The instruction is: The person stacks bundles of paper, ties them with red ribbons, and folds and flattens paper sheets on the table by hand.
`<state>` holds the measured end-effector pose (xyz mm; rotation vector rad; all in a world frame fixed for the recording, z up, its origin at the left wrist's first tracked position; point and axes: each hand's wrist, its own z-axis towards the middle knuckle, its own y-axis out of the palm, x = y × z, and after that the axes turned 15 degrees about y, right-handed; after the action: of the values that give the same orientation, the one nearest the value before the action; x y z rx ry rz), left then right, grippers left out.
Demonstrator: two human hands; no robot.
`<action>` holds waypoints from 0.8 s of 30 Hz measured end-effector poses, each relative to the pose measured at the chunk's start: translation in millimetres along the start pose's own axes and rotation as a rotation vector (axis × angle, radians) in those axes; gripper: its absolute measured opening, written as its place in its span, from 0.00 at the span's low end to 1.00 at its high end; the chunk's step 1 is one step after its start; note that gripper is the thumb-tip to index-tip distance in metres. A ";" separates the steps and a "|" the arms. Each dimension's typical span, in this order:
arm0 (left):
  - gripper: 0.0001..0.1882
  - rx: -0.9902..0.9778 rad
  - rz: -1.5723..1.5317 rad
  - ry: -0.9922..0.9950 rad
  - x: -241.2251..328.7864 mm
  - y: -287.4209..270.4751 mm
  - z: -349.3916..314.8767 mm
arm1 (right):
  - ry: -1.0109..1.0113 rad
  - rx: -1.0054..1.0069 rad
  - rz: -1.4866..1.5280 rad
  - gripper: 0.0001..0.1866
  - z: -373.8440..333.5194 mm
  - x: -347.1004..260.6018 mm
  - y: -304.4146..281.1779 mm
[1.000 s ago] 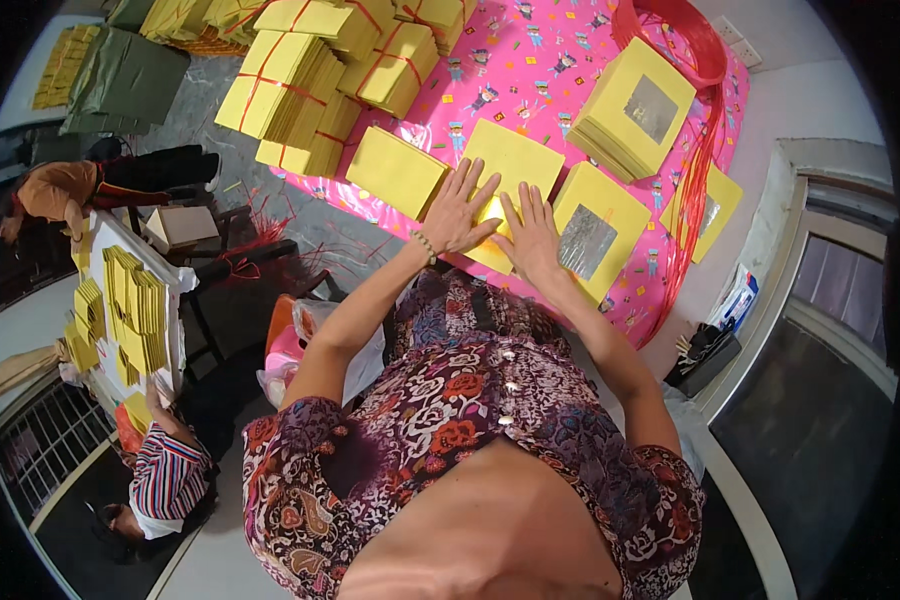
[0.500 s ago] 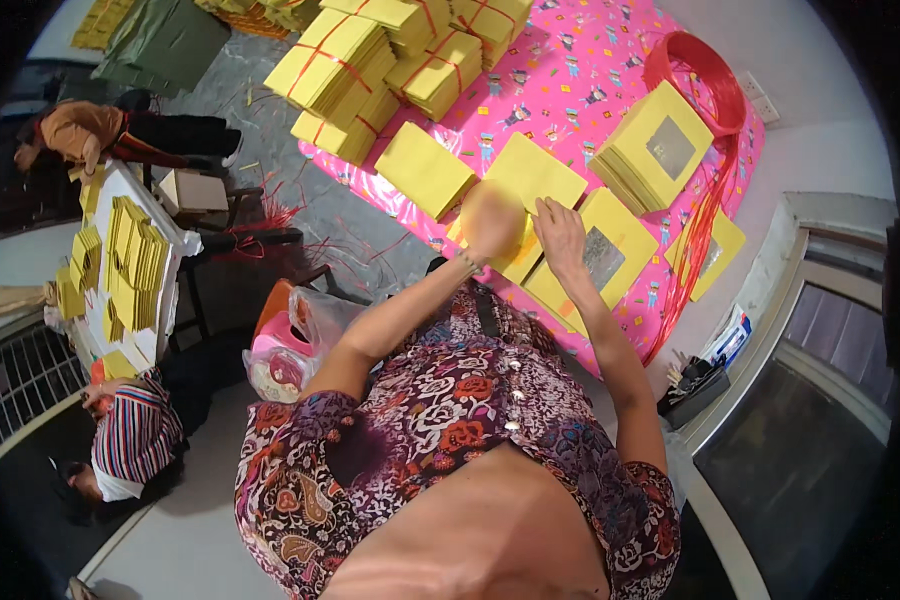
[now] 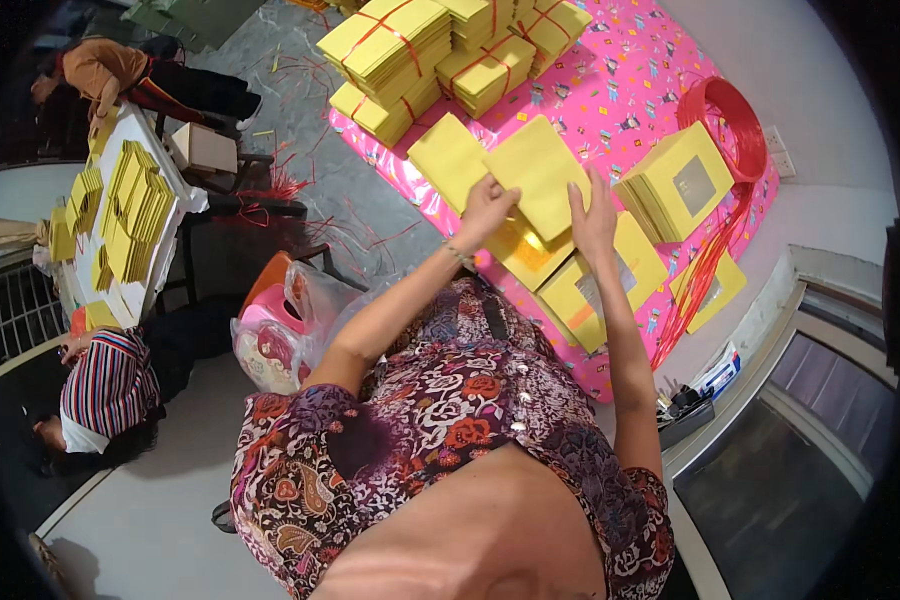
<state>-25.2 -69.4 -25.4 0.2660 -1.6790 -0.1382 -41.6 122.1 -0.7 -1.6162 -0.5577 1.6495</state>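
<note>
My left hand (image 3: 488, 208) pinches the lower left edge of a plain yellow paper piece (image 3: 540, 170), thumb on top. I cannot tell if it is one sheet or a thin stack. My right hand (image 3: 594, 222) lies along its right edge, fingers stretched out. Beneath it shows yellow paper with a shiny gold patch (image 3: 525, 250). Another plain yellow stack (image 3: 450, 155) lies to the left, partly covered. Close to my right wrist is yellow paper with a silver square (image 3: 625, 265). A taller stack with a silver square (image 3: 675, 190) stands beyond it.
Red-tied yellow bundles (image 3: 390, 45) are piled at the far side of the pink patterned cover (image 3: 620, 75). A red strand coil (image 3: 735, 115) trails down the right. At left, two people work by a white table (image 3: 165, 215). A plastic bag (image 3: 315, 300) is near my left elbow.
The plain yellow paper has been raised and shifted, uncovering the gold patch. My left hand now pinches its lower left edge; my right hand has straightened along its right side. The view has shifted.
</note>
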 end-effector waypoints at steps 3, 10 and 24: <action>0.13 0.044 0.032 -0.019 14.2 -48.1 1.4 | 0.174 -0.317 0.254 0.22 21.3 -15.8 30.2; 0.10 0.150 0.099 -0.032 -21.4 -127.3 17.4 | 0.060 -0.534 0.135 0.20 40.1 -41.2 117.4; 0.21 0.329 0.433 0.050 -69.8 -139.9 33.9 | 0.112 -0.662 -0.286 0.20 48.0 -37.3 153.0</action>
<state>-38.1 -188.8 -131.1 0.1430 -1.6678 0.4671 -122.8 7.4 -86.3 -1.9504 -1.3090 1.2116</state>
